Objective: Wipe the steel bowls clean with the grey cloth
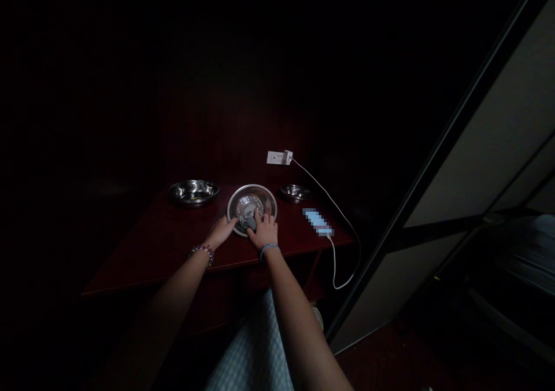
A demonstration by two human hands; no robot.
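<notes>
Steel bowl (267, 201) tips toward the wearer on the near-middle of the dark red table (158, 235). Left hand (221, 230) clamped on its rim at 8 o'clock: thumb over the edge, other fingers out of sight. Right hand (265, 233) reaches in from 5 o'clock, thumb and fingers spread, touching the grey cloth (250, 221) in the bowl; can't tell if it's pinched or just pressed. Pale spots ring the bowl's inside. Beaded bracelet (205, 254) on left wrist, blue band (269, 250) on right.

Outward, clock centred on Steel bowl: larger metal bowl (193, 194) between 9 and 10, well apart. Small metal bowl (295, 194) between 2 and 3, near. Pixelated, lit device (318, 222) just past 3, flat on the table, plugged into a white cable (335, 268). Cable loops up to a charger (287, 157) in the wall socket (274, 158) at 1. Blue-white checked fabric (255, 350) at 6, below the table edge. Surroundings mostly too dark to read.
</notes>
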